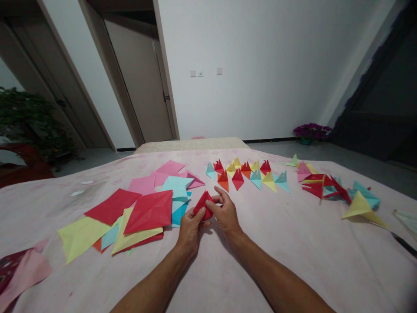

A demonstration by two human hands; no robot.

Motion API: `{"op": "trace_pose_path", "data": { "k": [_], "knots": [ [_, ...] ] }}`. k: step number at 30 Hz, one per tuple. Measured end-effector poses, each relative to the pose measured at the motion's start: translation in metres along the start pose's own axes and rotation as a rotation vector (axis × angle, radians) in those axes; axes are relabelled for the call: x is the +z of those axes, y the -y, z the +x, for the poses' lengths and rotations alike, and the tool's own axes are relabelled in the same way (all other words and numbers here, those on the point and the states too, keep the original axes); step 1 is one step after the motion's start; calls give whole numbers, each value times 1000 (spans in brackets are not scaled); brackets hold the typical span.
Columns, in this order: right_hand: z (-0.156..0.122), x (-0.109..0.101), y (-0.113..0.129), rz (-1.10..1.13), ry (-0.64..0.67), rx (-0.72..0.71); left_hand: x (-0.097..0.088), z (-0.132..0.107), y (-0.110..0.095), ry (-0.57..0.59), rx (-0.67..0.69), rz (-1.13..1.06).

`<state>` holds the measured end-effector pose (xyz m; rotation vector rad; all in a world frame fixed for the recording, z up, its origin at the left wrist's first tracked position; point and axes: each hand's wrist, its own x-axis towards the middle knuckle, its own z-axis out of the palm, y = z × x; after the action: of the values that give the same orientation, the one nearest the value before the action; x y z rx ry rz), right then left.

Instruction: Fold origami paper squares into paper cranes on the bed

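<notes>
A smooth white wall [254,104] rises behind a table draped in a soft, lightly wrinkled pink cloth [260,261] with a faint pattern. Left of the hands spreads a loose pile of thin, creased paper squares [150,213] in pink, red, yellow and blue; two red ones lie uppermost. Two bare hands meet near the table's middle: the left hand [191,226] and right hand [226,214] both pinch one red folded paper [201,203], pointed at its top. Beyond it stand about a dozen sharp-angled origami cranes [237,177]. Three square plates [219,71] dot the wall.
</notes>
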<state>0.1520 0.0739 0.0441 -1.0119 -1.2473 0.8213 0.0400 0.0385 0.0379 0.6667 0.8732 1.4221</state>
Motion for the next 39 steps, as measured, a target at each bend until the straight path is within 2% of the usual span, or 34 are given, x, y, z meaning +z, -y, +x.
{"op": "trace_pose_path", "data": {
  "k": [3,8,16,20,25,29,32,39],
  "knots": [
    [1,2,4,131,33,144,1,0,-2,5,1,40],
    [1,2,13,163,-13,128,-1,3,1,32,-1,78],
    [-1,0,15,208,37,130,-10,10,6,-1,86,13],
    [-6,3,14,163,87,3,-8,12,-3,67,44,-125],
    [-10,-3,14,-55,121,-243,-10,15,-13,-36,-33,-239],
    [-8,-10,17,-162,156,-412,-15,17,-13,7,-59,-271],
    [-7,-12,17,-209,193,-462,-17,19,-11,54,-76,-299],
    [-7,-12,14,-238,197,-465,-16,21,-15,82,-76,-317]
  ]
}}
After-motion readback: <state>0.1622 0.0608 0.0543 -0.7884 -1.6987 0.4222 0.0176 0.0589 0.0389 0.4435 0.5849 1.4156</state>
